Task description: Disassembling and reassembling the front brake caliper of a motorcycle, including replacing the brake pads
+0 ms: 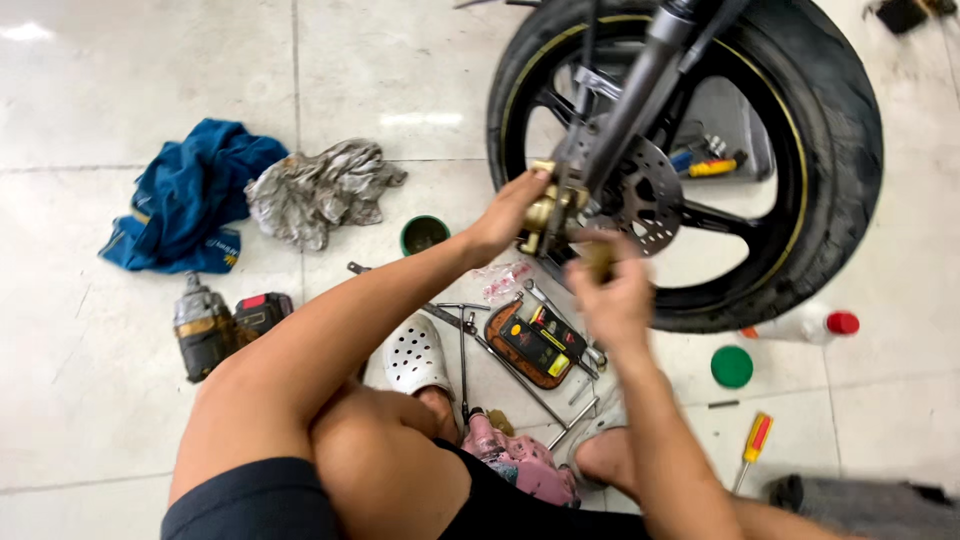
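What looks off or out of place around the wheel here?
Nothing damaged or spilled. The gold brake caliper sits off the disc, held by the left hand; the right hand is blurred. Tools lie scattered on the floor, with a green cap lying apart from the tipped bottle.

Two rags (260,195), one wheel (690,160)

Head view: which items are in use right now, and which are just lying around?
In use:
- left hand on gold brake caliper
- right hand, holding a small blurred part
- brake disc, wheel

Lying about:
- blue cloth, grey rag
- impact driver
- green cup, green lid
- screwdriver
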